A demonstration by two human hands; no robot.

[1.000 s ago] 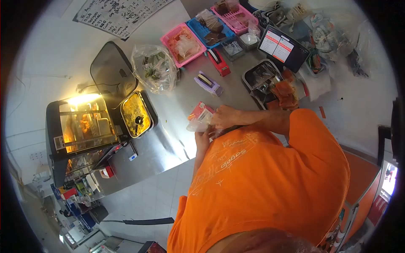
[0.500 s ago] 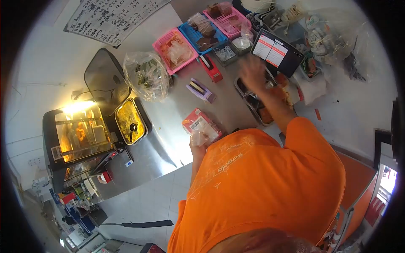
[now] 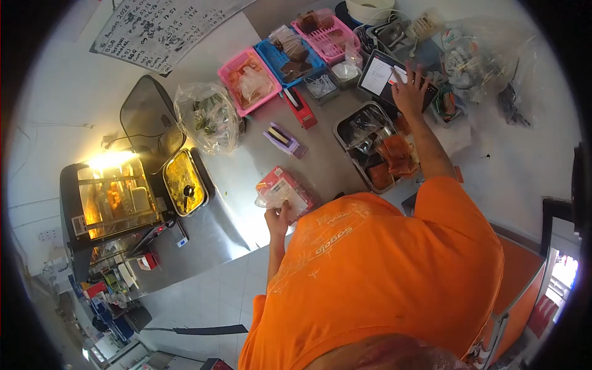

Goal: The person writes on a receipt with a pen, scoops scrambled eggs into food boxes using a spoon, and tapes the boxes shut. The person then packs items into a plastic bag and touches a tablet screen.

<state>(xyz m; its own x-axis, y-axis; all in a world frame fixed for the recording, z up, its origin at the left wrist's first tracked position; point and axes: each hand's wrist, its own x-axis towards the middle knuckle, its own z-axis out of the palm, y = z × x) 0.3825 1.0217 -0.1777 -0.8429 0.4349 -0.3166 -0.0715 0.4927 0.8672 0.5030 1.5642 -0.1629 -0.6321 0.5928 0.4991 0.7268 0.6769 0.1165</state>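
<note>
My left hand (image 3: 279, 217) is closed at the near side of a pink and white box (image 3: 295, 192), its fingers pinching a clear plastic bag (image 3: 269, 198) that lies against the box. My right hand (image 3: 409, 94) is over the tablet (image 3: 380, 79), fingers spread, with fingertips at the lit screen; whether they touch it I cannot tell. Below that forearm are a metal tray (image 3: 364, 123) with plastic-wrapped contents and some reddish-orange packets (image 3: 398, 154).
A purple tape dispenser (image 3: 285, 140) and a red one (image 3: 300, 108) lie on the steel counter (image 3: 231, 185). Behind them stand pink (image 3: 250, 80) and blue baskets (image 3: 290, 60). Leftward are a bag of greens (image 3: 209, 120), a yellow food tray (image 3: 185, 182) and a lit warmer (image 3: 114, 197).
My right hand has moved from above the metal tray to the tablet, whose screen content has changed. My left hand now pinches the clear bag at the box, with its fingers more plainly seen.
</note>
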